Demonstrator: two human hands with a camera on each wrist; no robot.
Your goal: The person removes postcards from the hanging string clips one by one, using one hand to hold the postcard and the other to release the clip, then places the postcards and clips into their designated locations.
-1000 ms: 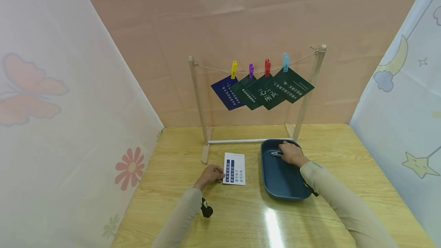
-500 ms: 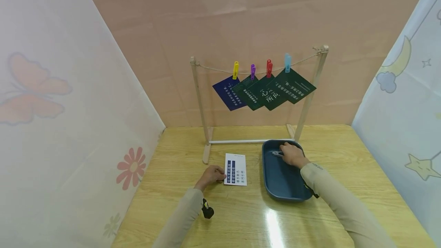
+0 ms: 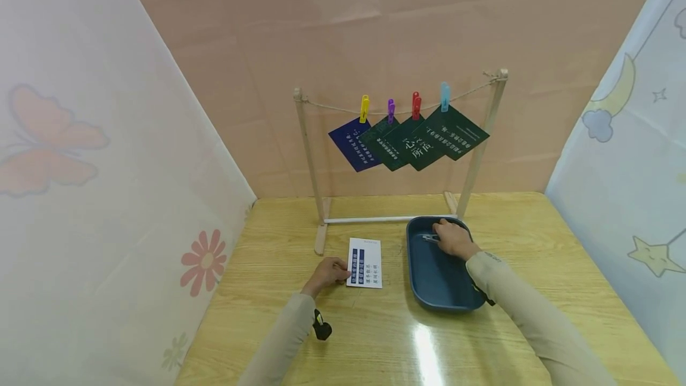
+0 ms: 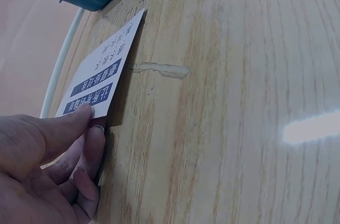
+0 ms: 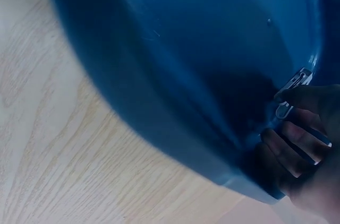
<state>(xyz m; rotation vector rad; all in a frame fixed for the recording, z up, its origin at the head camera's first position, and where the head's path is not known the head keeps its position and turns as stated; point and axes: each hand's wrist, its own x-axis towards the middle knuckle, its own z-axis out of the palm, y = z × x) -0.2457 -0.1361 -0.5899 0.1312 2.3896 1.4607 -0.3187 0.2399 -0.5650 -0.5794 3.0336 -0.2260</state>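
Note:
My left hand [image 3: 328, 273] pinches the lower left edge of a white card [image 3: 370, 264] with printed text. In the left wrist view the thumb lies on the card's face and the fingers are beneath it; the card tilts up off the wood. My right hand [image 3: 454, 240] reaches into the far end of a dark blue tray [image 3: 436, 288]. There its thumb and fingers pinch a grey clothespin [image 5: 300, 78], whose middle is partly covered by the thumb.
Behind stands a wooden rack [image 3: 308, 153] with a string [image 3: 332, 107]. Yellow [image 3: 364, 109], purple [image 3: 391, 111], red [image 3: 416, 106] and light blue clothespins [image 3: 445, 97] hold overlapping dark cards [image 3: 452, 133] on it. A white bar [image 3: 370, 219] joins its feet, close behind the tray.

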